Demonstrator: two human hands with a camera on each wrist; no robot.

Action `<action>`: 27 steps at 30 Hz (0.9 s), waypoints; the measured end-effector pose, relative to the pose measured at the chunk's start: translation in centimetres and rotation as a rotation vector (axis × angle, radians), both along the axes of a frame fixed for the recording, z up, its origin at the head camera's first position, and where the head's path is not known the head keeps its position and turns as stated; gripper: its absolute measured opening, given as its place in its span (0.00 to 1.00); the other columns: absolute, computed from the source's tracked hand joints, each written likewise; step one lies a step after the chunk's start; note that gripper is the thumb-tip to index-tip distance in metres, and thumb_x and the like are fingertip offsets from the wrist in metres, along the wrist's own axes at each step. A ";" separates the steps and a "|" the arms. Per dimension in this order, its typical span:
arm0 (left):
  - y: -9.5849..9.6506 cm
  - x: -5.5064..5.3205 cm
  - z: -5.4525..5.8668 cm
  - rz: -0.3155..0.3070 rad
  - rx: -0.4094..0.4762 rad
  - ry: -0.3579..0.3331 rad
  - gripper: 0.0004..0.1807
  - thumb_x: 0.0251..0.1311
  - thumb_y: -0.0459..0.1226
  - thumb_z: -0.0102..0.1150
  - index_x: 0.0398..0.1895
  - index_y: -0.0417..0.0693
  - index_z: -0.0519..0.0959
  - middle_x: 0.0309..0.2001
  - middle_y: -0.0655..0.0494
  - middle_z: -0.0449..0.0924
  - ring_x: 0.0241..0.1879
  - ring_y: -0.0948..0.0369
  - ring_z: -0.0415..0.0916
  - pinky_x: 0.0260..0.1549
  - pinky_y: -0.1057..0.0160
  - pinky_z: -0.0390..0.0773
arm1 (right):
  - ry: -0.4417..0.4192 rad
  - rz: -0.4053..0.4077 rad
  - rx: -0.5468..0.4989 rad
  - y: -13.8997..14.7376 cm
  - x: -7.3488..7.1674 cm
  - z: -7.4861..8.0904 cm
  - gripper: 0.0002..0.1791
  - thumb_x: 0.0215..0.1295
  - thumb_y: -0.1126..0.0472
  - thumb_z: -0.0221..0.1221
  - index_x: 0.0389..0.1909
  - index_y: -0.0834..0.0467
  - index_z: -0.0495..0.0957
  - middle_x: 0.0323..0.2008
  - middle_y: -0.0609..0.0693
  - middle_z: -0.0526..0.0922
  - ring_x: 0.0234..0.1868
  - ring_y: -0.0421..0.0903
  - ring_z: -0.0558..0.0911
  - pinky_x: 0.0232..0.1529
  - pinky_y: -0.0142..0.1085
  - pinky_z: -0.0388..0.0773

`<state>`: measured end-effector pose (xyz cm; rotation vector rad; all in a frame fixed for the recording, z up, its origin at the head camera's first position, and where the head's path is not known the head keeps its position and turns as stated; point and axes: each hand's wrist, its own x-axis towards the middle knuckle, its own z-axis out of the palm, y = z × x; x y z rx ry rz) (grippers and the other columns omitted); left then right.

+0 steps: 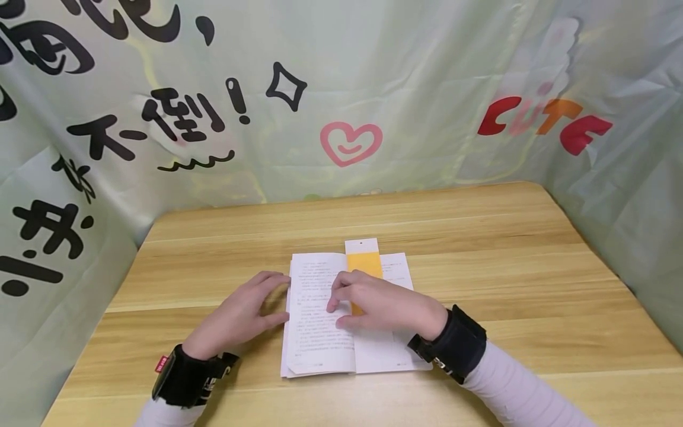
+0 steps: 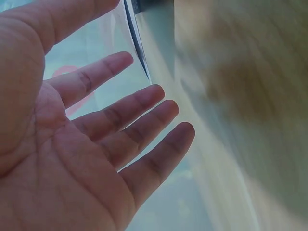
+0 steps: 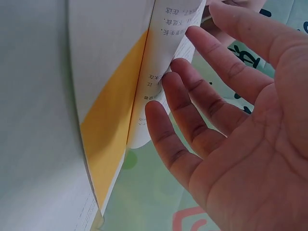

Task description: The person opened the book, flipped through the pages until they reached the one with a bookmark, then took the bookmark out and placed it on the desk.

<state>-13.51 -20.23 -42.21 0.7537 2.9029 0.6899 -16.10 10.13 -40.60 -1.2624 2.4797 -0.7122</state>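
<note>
An open book (image 1: 320, 350) lies on the wooden table, its left page covered in small print. Along the inner side of its right page lies a yellow and white bookmark (image 1: 364, 261), its white top end sticking out past the book's upper edge. My left hand (image 1: 240, 314) is at the book's left edge, thumb and fingers spread; in the left wrist view the palm is bare. Over the middle of the book is my right hand (image 1: 379, 302), fingers loosely bent above the left page and covering part of the bookmark. Nothing sits in the right palm in its wrist view.
The wooden table (image 1: 213, 249) extends around the book on all sides. Behind it and along both sides hangs a pale green curtain (image 1: 427, 89) printed with black characters, a pink heart and coloured letters. Each wrist wears a black strap (image 1: 461, 344).
</note>
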 end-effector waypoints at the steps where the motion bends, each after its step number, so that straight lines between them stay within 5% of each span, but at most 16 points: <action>1: 0.0 0.0 0.1 0.006 0.003 0.002 0.34 0.64 0.40 0.77 0.72 0.45 0.76 0.68 0.45 0.79 0.67 0.46 0.80 0.66 0.44 0.82 | 0.001 0.000 0.001 0.0 0.0 0.0 0.11 0.72 0.56 0.70 0.52 0.52 0.88 0.53 0.46 0.81 0.58 0.45 0.77 0.65 0.39 0.79; 11: 0.8 0.5 1.1 0.016 0.008 0.068 0.30 0.71 0.39 0.70 0.74 0.44 0.74 0.70 0.45 0.78 0.68 0.46 0.80 0.65 0.43 0.83 | 0.011 0.014 0.008 -0.1 0.1 -0.3 0.13 0.71 0.55 0.71 0.53 0.52 0.89 0.55 0.46 0.81 0.59 0.46 0.78 0.65 0.38 0.78; 21: 3.7 1.7 0.9 -0.121 -0.033 0.106 0.31 0.67 0.41 0.74 0.71 0.45 0.77 0.72 0.40 0.75 0.70 0.44 0.78 0.67 0.44 0.81 | 0.022 0.018 0.030 -0.1 0.3 -0.2 0.14 0.73 0.55 0.70 0.56 0.51 0.89 0.58 0.45 0.83 0.61 0.47 0.78 0.67 0.40 0.78; 27: 4.1 1.9 0.2 -0.139 -0.063 0.092 0.31 0.67 0.41 0.74 0.71 0.45 0.77 0.72 0.40 0.75 0.70 0.44 0.77 0.66 0.43 0.82 | 0.021 0.023 0.038 -0.1 0.2 -0.2 0.13 0.73 0.55 0.69 0.56 0.51 0.89 0.59 0.46 0.83 0.63 0.46 0.79 0.69 0.41 0.78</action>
